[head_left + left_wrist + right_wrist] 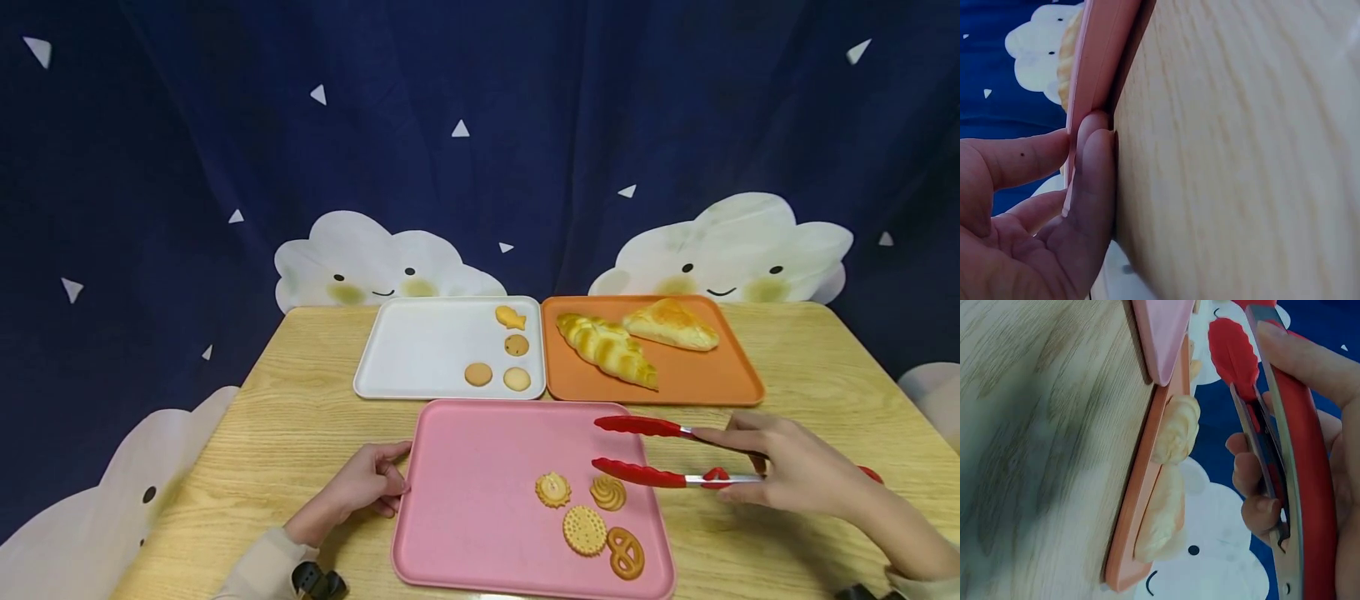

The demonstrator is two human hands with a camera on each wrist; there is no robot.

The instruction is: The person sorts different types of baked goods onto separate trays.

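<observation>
My right hand [798, 462] grips red-and-silver tongs [723, 478], its thumb along one handle and its fingers curled round the other in the right wrist view. The tongs' red tips are spread apart above the right side of the pink tray [472, 500], with nothing between them. On that tray lie a scalloped round cracker [584, 531], a pretzel cookie [626, 553], a swirl cookie [608, 493] and a flower-edged cookie [552, 490]. At the tray's left edge, my left hand [367, 482] holds the rim between thumb and fingers, seen close in the left wrist view.
Behind stands a white tray [427, 350] with a fish-shaped cookie [511, 317] and several round cookies. Beside it an orange tray [712, 385] bears a braided bread [607, 350] and a triangular pastry [671, 325]. All rest on a wooden table [300, 400] before a dark blue curtain.
</observation>
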